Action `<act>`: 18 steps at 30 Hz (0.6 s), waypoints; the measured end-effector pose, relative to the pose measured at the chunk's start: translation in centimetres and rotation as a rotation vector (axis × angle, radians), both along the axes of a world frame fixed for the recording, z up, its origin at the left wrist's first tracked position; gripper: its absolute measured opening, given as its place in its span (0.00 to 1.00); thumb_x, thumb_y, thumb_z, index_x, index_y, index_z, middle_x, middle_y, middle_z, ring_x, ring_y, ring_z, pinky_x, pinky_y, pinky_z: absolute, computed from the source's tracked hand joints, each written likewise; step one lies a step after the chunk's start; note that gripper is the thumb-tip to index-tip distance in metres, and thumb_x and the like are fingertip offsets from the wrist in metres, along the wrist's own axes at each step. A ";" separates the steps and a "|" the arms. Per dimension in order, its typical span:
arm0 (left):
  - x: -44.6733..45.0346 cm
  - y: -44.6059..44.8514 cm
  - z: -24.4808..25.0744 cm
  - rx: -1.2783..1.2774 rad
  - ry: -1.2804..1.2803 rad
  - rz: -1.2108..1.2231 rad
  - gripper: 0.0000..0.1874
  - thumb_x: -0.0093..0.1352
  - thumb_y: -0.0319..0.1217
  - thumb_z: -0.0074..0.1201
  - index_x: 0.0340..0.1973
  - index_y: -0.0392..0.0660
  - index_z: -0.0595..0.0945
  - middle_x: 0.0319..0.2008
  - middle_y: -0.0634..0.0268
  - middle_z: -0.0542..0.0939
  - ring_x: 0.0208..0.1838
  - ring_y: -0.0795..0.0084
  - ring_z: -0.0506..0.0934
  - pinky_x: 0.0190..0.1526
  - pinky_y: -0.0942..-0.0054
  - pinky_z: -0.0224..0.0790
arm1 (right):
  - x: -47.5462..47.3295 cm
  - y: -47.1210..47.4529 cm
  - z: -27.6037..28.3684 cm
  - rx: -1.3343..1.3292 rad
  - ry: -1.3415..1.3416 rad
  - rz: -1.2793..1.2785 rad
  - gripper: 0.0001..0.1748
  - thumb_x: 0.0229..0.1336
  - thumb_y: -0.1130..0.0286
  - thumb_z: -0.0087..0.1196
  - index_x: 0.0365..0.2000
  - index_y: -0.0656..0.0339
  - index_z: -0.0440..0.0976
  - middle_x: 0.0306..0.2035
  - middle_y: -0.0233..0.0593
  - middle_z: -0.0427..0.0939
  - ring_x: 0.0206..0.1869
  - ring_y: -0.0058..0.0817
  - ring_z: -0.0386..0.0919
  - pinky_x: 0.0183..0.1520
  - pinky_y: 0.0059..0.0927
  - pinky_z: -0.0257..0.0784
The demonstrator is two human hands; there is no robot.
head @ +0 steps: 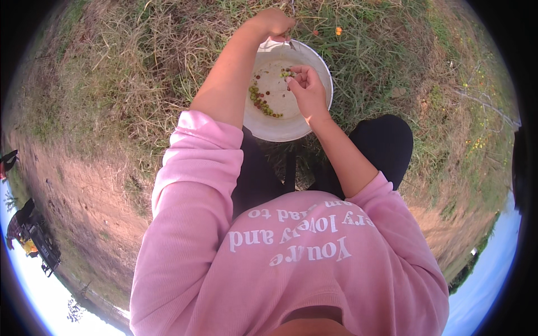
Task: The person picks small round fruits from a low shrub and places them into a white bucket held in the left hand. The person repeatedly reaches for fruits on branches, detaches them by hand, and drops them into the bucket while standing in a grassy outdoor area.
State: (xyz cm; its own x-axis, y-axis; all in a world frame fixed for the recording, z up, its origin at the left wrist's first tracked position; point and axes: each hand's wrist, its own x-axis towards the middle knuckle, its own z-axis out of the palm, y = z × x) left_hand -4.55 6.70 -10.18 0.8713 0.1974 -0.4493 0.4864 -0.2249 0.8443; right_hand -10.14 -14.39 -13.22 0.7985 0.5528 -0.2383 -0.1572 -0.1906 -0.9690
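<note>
A round whitish basin [321, 113] rests on the grass in front of my knees. Along its left and lower inside lies a curved line of small green and reddish-brown round fruits [261, 101]. My right hand [310, 86] is over the basin, thumb and fingers closed around a small bunch of the green fruits [286, 73]. Beyond the basin's far rim, my left hand [275, 24] is curled with its fingers downward around a thin twig [292, 43], which partly shows below the fingers. The palm side of that hand is hidden.
Orange fruits [338, 31] lie in the grass past the basin. A bare branch [487, 105] with yellow fruits around it is at the right. My bent knee [382, 143] is beside the basin. Far left, a person [19, 222] is near a dark vehicle [44, 248].
</note>
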 end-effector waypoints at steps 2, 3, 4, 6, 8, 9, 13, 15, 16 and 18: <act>0.0 -0.2 0.3 0.005 0.003 -0.001 0.12 0.61 0.26 0.47 0.15 0.36 0.72 0.17 0.59 0.74 0.27 0.71 0.80 0.22 0.77 0.70 | 0.2 0.3 0.1 0.033 -0.003 0.058 0.16 0.53 0.76 0.56 0.43 0.63 0.70 0.27 0.23 0.67 0.28 0.11 0.65 0.33 0.14 0.62; 0.0 -0.2 0.4 0.024 0.009 -0.005 0.12 0.61 0.26 0.47 0.15 0.37 0.72 0.17 0.60 0.73 0.28 0.70 0.81 0.22 0.78 0.70 | 0.2 0.5 0.2 -0.002 0.025 0.055 0.16 0.53 0.77 0.56 0.44 0.62 0.70 0.27 0.23 0.67 0.28 0.11 0.64 0.33 0.14 0.62; -0.1 -0.2 0.5 -0.003 0.003 0.006 0.11 0.61 0.26 0.47 0.16 0.37 0.72 0.17 0.61 0.73 0.28 0.70 0.81 0.22 0.78 0.70 | 0.3 0.7 0.3 -0.001 0.035 0.067 0.16 0.53 0.77 0.55 0.44 0.62 0.71 0.28 0.24 0.67 0.28 0.11 0.64 0.33 0.15 0.62; -0.2 -0.3 0.6 -0.022 0.013 0.025 0.11 0.62 0.26 0.47 0.17 0.37 0.72 0.17 0.62 0.72 0.28 0.70 0.81 0.23 0.78 0.71 | 0.3 1.1 0.5 -0.008 0.062 0.083 0.15 0.54 0.76 0.54 0.44 0.61 0.72 0.29 0.23 0.68 0.28 0.11 0.64 0.32 0.16 0.62; -0.3 -0.3 0.7 -0.020 0.015 0.013 0.11 0.62 0.26 0.47 0.17 0.37 0.72 0.18 0.62 0.72 0.29 0.70 0.81 0.23 0.78 0.71 | 0.3 1.3 0.7 -0.041 0.106 0.088 0.14 0.55 0.75 0.52 0.44 0.61 0.73 0.30 0.23 0.68 0.28 0.11 0.63 0.32 0.16 0.62; -0.3 -0.2 0.7 -0.007 0.017 0.009 0.11 0.62 0.26 0.47 0.17 0.37 0.72 0.18 0.62 0.72 0.29 0.70 0.81 0.24 0.79 0.72 | 0.3 1.3 0.8 -0.022 0.154 0.096 0.13 0.56 0.74 0.51 0.43 0.60 0.73 0.30 0.23 0.68 0.27 0.11 0.63 0.32 0.16 0.61; -0.2 -0.3 0.7 0.004 0.030 0.004 0.11 0.62 0.27 0.46 0.17 0.37 0.72 0.18 0.62 0.73 0.30 0.70 0.81 0.24 0.78 0.72 | 0.6 1.3 1.5 0.001 0.327 0.124 0.13 0.59 0.69 0.48 0.43 0.60 0.75 0.31 0.24 0.69 0.26 0.11 0.62 0.31 0.15 0.59; -0.1 -0.3 0.7 0.009 0.049 -0.003 0.11 0.62 0.27 0.46 0.17 0.37 0.72 0.19 0.63 0.72 0.30 0.71 0.80 0.25 0.78 0.72 | 0.7 1.3 1.9 0.007 0.377 0.133 0.13 0.60 0.68 0.48 0.43 0.59 0.75 0.31 0.24 0.69 0.26 0.11 0.62 0.31 0.15 0.59; -0.1 -0.3 0.7 -0.005 0.049 -0.008 0.11 0.62 0.27 0.46 0.17 0.37 0.72 0.19 0.63 0.72 0.30 0.71 0.80 0.25 0.78 0.72 | 0.7 1.4 2.0 0.004 0.398 0.131 0.13 0.60 0.67 0.49 0.43 0.59 0.75 0.31 0.24 0.69 0.26 0.11 0.62 0.30 0.15 0.59; 0.0 -0.2 0.6 0.005 0.051 -0.027 0.11 0.62 0.27 0.46 0.17 0.38 0.72 0.19 0.63 0.72 0.29 0.72 0.80 0.26 0.79 0.72 | 0.7 1.4 2.1 0.006 0.435 0.133 0.13 0.60 0.66 0.49 0.43 0.59 0.74 0.31 0.24 0.69 0.25 0.11 0.63 0.30 0.16 0.59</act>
